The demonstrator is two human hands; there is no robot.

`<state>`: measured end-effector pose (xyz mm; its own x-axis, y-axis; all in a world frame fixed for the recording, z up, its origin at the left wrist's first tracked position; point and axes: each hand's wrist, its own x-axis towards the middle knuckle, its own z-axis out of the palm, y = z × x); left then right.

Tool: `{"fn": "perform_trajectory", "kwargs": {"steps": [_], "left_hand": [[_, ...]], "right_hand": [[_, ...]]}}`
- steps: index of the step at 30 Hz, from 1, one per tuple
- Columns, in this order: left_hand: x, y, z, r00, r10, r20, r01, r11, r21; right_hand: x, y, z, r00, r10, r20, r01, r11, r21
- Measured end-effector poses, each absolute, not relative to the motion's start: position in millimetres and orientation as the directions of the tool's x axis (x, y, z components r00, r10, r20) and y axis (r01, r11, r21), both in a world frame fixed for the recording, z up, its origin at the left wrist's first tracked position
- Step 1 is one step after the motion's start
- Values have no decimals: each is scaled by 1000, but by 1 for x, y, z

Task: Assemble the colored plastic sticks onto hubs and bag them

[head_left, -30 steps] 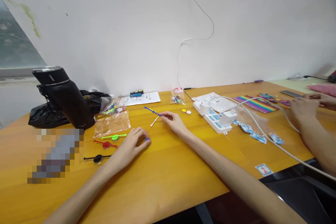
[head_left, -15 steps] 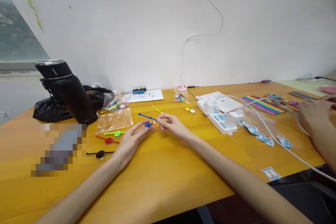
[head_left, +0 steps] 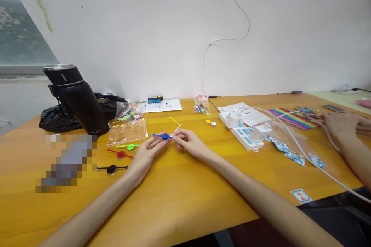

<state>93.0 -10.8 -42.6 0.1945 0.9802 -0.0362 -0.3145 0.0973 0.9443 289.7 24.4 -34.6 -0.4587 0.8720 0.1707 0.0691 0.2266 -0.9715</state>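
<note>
Row: green spinner (head_left: 131,147), red spinner (head_left: 120,155) and black spinner (head_left: 111,169) lying left of the hands, each seeming finished.
Blue arrow (head_left: 157,135): lying over the blue disc (head_left: 165,137) between both hands; whether they are locking together, I cannot tell.
Left hand (head_left: 148,154): thumb and fingers pinching the blue disc.
Right hand (head_left: 189,144): fingertips closing together on the arrow's end.
Yellow and white: yellow arrow (head_left: 174,121) and white arrow (head_left: 177,128) lying just beyond, yellow disc (head_left: 208,122) and white disc (head_left: 213,124) sitting near the power strip (head_left: 242,135); both pairs seeming left unjoined.
Bags: mixed bag (head_left: 130,115) holding colourful parts, small bag (head_left: 201,106) holding a few, flat bag (head_left: 129,131) showing none.
</note>
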Motion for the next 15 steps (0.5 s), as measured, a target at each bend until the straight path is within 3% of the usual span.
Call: {"fn": "perform_trajectory", "kwargs": {"steps": [15], "left_hand": [[95,-10,-46,92,996,5,-320,25,947]], "right_hand": [[286,9,-25,-468,856,220,260,371,-891]]}}
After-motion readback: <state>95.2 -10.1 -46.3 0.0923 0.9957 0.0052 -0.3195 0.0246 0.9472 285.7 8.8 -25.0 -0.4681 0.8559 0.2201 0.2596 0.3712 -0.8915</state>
